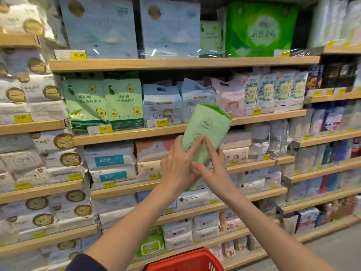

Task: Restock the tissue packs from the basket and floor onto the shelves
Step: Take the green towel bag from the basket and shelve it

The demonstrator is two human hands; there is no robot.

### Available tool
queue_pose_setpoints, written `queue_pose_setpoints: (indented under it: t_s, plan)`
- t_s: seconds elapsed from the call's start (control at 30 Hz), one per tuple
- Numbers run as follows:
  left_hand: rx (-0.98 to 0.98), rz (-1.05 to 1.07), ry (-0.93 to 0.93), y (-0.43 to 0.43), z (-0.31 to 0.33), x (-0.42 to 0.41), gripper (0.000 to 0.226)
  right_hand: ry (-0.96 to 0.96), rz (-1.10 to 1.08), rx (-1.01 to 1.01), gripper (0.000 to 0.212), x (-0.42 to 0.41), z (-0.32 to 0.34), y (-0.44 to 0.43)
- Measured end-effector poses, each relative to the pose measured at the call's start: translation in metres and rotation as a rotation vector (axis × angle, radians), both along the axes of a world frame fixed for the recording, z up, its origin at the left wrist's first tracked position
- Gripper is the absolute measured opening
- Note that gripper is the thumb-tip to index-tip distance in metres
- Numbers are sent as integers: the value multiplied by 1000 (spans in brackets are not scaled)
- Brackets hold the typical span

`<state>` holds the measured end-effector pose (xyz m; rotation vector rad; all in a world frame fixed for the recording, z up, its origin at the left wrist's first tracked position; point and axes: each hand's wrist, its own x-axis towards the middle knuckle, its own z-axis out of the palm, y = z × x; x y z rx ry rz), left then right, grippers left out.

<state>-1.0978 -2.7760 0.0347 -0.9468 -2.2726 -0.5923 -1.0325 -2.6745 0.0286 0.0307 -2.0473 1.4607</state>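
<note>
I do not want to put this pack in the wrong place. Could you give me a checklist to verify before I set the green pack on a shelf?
1. Grip: the left hand and the right hand both hold the green pack: ok.
2. Wrapper: no tear on the side that shows: ok.
3. Matching product: the avocado packs are a similar light green, but the print on the held pack is too small to compare: cannot tell.
4. Free place in that row: no gap shows at the front: not ok.
5. Packs left in the red basket: its inside is out of view: cannot tell.
</note>
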Motion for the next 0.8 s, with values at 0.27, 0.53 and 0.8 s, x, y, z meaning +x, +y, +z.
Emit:
queue_pose_setpoints:
  t_s: [0.27, 0.53, 0.8]
  plan:
    - [84, -241, 3, 65, 17, 35, 90, 70, -115, -105, 95, 13, 6, 84]
    - [-13, -279, 67, 139, 28, 56, 86, 77, -160, -122, 99, 18, 18, 165]
    - [222, -466, -304, 176, 48, 45, 69, 91, 83, -381, 78, 34, 14, 245]
